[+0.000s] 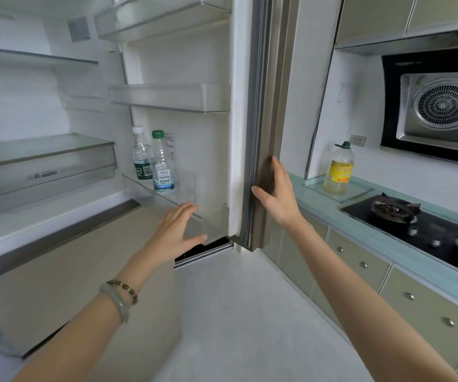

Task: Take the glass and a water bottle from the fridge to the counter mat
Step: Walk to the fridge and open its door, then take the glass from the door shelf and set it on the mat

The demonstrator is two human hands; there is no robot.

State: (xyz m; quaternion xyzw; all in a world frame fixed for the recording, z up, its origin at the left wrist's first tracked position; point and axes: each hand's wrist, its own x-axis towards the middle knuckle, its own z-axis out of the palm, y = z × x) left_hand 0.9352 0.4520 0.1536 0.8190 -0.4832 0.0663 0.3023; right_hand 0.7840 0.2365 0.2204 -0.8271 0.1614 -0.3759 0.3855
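Fridge door (183, 62) stands open, inner side w/ its shelves facing the camera. In the door's lowest bin (145, 188) stand two water bottles, upright and touching or nearly so: a white-cap bottle (141, 158) w/ a dark green label nearer the hinge side, and a green-cap bottle (161, 166) w/ a blue-white label just beside it toward the door's free edge. Next along the same bin, on the free-edge side of the green-cap one, sits the glass (187, 186), clear, faint, upright.

L hand (178, 230) hovers low at the front of that bin, just under the glass. Its grip is spread, fingers straight, holding nothing; can't tell if the tips touch the bin. Two bracelets (120, 296) sit on that wrist.

R hand (276, 194) lies flat on the door's outer edge, level w/ the bin, grip spread, fingers straight up, thumb out, nothing pinched.

Beyond the door's outer side runs the worktop (318, 199), w/ an oil bottle (339, 169) near the door, then a gas hob (415, 227). An extractor hood (442, 106) is mounted above the hob.
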